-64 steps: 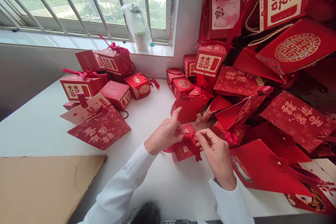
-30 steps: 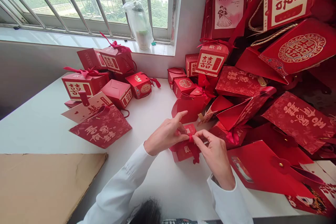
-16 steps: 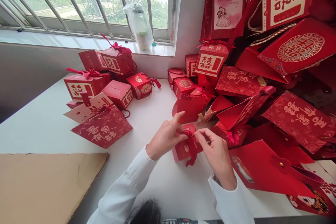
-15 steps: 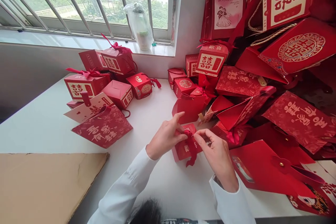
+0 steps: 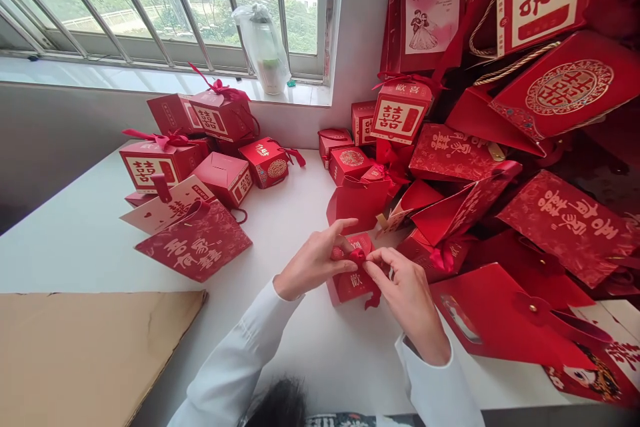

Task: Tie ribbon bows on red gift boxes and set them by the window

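Observation:
A small red gift box with gold lettering stands on the white table in front of me. A red ribbon is gathered in a bow or knot on its top, and one tail hangs down the near side. My left hand pinches the ribbon's left side between thumb and fingers, index finger raised. My right hand pinches the ribbon from the right, thumb against fingertips. The fingers partly hide the knot and the box top.
Red gift boxes and a red gift bag sit on the table's left. Stacked red bags and boxes crowd the right side. A cardboard sheet lies at the front left. A plastic-wrapped cup stands on the windowsill.
The ribbon is bunched more closely at the knot, and the lettering beneath shows more. My right hand has moved slightly left, closer to my left hand.

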Demonstrator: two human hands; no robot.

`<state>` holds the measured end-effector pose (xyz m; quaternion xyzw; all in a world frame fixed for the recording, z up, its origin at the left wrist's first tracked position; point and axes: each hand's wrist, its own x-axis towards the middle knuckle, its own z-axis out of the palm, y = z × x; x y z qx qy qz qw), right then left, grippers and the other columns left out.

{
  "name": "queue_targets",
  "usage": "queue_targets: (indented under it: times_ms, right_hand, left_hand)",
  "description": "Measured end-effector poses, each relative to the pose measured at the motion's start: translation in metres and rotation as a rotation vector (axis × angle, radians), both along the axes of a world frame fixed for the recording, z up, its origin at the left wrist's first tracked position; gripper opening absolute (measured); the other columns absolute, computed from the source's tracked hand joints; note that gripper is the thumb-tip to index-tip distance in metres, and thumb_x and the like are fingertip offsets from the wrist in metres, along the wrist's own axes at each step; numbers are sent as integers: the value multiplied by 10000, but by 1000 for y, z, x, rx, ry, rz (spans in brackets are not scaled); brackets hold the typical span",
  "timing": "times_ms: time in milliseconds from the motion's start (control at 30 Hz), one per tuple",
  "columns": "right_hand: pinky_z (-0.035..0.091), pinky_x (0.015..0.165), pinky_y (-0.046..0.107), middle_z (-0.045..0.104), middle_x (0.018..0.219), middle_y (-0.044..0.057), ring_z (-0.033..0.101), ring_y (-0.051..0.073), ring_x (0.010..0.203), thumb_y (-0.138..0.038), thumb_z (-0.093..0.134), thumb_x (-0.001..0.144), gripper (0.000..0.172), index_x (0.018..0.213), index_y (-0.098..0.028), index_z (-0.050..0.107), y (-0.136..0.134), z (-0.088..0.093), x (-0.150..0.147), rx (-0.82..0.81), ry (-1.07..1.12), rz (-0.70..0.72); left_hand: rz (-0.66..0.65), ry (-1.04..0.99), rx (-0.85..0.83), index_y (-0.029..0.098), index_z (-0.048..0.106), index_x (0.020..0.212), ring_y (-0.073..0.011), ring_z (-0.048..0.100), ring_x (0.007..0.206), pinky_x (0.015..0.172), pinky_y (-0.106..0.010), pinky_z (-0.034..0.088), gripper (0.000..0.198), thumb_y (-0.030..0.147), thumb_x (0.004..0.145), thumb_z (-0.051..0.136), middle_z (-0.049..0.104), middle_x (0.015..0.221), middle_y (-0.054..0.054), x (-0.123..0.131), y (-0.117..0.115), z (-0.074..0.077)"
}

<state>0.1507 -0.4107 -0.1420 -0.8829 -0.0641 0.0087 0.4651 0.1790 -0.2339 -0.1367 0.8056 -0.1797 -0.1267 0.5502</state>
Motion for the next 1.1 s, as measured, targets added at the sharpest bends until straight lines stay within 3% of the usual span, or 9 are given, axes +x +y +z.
queue_targets:
  times_ms: [133, 200, 367, 467, 567, 900, 1000, 1100]
  right_hand:
    - [387, 515, 229, 587, 689, -11, 499, 118, 576, -457, 537, 849, 276, 765, -199, 587, -7, 6, 1, 380, 229, 90]
    - [410, 562, 231, 568, 666, -22, 505, 117, 603, -475, 563, 834, 294, 738, -197, 557, -9, 6, 5, 545, 251, 56]
    - [411, 599, 213, 573, 617, -30, 492, 94, 590, -477, 644, 765, 329, 661, -186, 530, -11, -2, 20, 755, 245, -97]
    - [402, 572, 204, 583, 604, -33, 494, 93, 577, -444, 706, 716, 312, 738, -192, 524, -13, -9, 24, 858, 319, -151]
    - [410, 569, 190, 604, 633, -43, 516, 90, 587, -362, 757, 685, 345, 882, -208, 518, -15, -10, 25, 958, 356, -177]
    - [448, 614, 171, 631, 668, -35, 556, 79, 632, -299, 734, 729, 329, 977, -206, 539, -17, 1, 30, 1012, 340, -130]
    - [446, 596, 184, 645, 672, -25, 550, 84, 617, -304, 708, 756, 304, 987, -205, 537, -10, 9, 31, 948, 296, -63]
    - [452, 579, 201, 657, 674, -18, 542, 91, 596, -324, 666, 794, 276, 1004, -204, 532, 0, 19, 26, 863, 279, 59]
  left_hand:
    - [7, -17, 10, 198, 391, 1319, -148, 607, 774, 719, -261, 443, 575, 196, 791, 617, 685, 808, -1, -1, -2, -1]
    - [13, -19, -6, 192, 415, 1281, -155, 619, 812, 748, -264, 441, 545, 190, 781, 634, 692, 797, 1, -1, -3, -2]
    - [-64, -31, 27, 178, 573, 968, -141, 599, 756, 694, -239, 439, 245, 188, 752, 687, 695, 775, 4, 2, -1, 0]
    - [-114, -111, 78, 174, 654, 779, -153, 560, 825, 715, -232, 439, 33, 182, 765, 683, 691, 791, -11, 4, 1, 1]
    - [-162, -175, 76, 189, 709, 738, -162, 522, 843, 770, -247, 437, 52, 189, 782, 680, 687, 733, -13, 7, 2, 0]
    - [-268, -186, 23, 207, 714, 747, -167, 524, 906, 831, -257, 433, 74, 151, 778, 677, 692, 758, -7, 15, 3, -4]
    - [-185, -145, 45, 188, 650, 766, -157, 561, 840, 755, -244, 446, 54, 187, 749, 702, 672, 761, -3, 11, -3, -4]
    - [-42, -46, -15, 191, 537, 944, -130, 595, 687, 638, -222, 446, 287, 209, 717, 711, 658, 730, 27, 3, -12, -3]
